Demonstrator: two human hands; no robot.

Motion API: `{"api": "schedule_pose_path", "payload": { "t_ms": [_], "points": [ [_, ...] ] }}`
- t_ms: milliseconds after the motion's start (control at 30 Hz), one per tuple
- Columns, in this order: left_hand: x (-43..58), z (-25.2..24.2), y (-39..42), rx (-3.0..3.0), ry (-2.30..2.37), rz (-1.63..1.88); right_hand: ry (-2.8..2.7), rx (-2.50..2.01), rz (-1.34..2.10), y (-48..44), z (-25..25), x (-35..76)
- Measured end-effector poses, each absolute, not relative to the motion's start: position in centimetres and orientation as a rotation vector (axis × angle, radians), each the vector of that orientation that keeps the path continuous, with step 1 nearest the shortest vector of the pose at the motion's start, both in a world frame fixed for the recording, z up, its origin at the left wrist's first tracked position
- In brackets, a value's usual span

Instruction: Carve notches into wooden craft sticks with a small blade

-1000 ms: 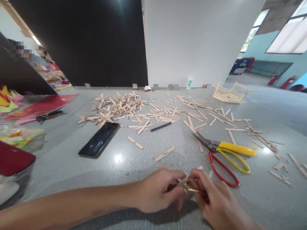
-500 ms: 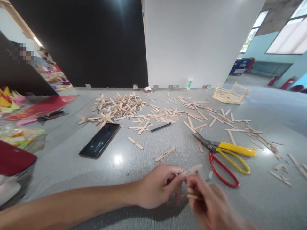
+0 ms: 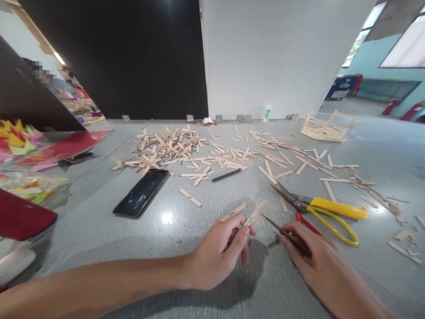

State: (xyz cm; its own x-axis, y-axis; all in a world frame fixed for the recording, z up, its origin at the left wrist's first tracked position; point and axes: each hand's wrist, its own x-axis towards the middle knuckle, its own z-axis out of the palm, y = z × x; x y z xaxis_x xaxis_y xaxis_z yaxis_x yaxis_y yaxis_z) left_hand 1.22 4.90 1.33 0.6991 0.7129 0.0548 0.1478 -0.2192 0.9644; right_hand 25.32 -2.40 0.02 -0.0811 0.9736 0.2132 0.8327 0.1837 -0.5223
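Note:
My left hand [image 3: 224,252] pinches a wooden craft stick [image 3: 256,214] between thumb and fingers, its free end pointing up and to the right. Another craft stick [image 3: 235,211] with a dark slot lies just behind that hand, partly covered. In my right hand [image 3: 310,261] is a thin, slender tool [image 3: 282,231] with a fine dark tip and a brownish handle. The tool's tip is close beside the held stick; whether they touch I cannot tell. Beyond my right hand lie metal shears [image 3: 335,209] with one yellow and one red grip, the red one partly hidden.
A phone [image 3: 141,193] and a black pen-like tool [image 3: 227,175] lie on the grey surface. Behind them spreads a pile of craft sticks [image 3: 166,148]. A small stick frame [image 3: 328,126] stands at back right, and a red object [image 3: 25,215] sits at left.
My right hand has moved right, away from the left hand, and the slender tool now shows clearly. The held stick is tilted more steeply upward. The view has shifted slightly.

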Motion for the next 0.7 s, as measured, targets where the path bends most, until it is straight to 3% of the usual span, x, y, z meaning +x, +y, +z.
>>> {"api": "schedule_pose_path", "payload": {
  "t_ms": [67, 233, 700],
  "points": [
    [1.3, 1.3, 4.9, 1.757, 0.707, 0.617, -1.973, -1.708, 0.347, -2.7, 0.2, 25.3],
    [1.6, 1.2, 4.8, 1.801, 0.670, 0.556, -1.961, -1.476, -0.057, -2.9, 0.9, 23.7],
    [1.4, 0.8, 4.4, 2.084, 0.457, 0.450, -1.870, -1.241, 0.056, -3.4, 0.5, 21.4]
  ]
}}
